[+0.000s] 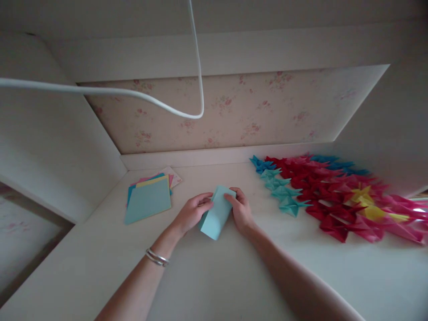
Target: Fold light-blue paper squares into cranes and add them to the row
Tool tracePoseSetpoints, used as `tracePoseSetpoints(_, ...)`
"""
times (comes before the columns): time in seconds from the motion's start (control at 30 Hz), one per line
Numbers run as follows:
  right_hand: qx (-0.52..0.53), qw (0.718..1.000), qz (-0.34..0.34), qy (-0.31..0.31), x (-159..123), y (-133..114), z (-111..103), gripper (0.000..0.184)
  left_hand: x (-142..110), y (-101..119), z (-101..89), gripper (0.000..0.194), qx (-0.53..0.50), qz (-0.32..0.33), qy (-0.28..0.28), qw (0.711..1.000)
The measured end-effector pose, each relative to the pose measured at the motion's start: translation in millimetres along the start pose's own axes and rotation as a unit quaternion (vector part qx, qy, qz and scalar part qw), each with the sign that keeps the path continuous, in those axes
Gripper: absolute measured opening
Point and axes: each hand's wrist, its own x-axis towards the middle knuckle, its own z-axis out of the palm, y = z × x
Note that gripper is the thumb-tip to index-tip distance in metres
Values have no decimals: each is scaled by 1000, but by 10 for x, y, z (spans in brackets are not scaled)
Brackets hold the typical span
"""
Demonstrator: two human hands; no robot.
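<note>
Turquoise folded paper [219,214]: over worktop [207,281], centre | left hand [191,215] and right hand [242,213]: fingers grip its sides | step seems to be folding; next move calls for aligned edges | loose sheets [149,203] left, folded shapes [334,196] right

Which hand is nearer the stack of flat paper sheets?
Left. The left hand is right of the stack, at the left edge of the folded paper; the right hand is farther off, at the paper's right edge.

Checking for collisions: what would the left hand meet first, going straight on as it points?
The folded light blue paper, which the left hand touches; past it, probably the right hand, though depth is unclear.
</note>
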Motion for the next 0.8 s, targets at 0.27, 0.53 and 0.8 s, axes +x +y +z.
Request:
tracePoseSetpoints(0.27,-56,997,-4,51,0,59,4,27,-84,-363,284,42,54,61,62,995)
tracePoseSetpoints(0.53,-9,998,38,59,51,27,-3,34,-132,-392,329,39,118,90,70,987)
tracePoseSetpoints(0.8,25,995,87,31,-10,-28,40,45,-156,-410,355,37,145,112,84,979)
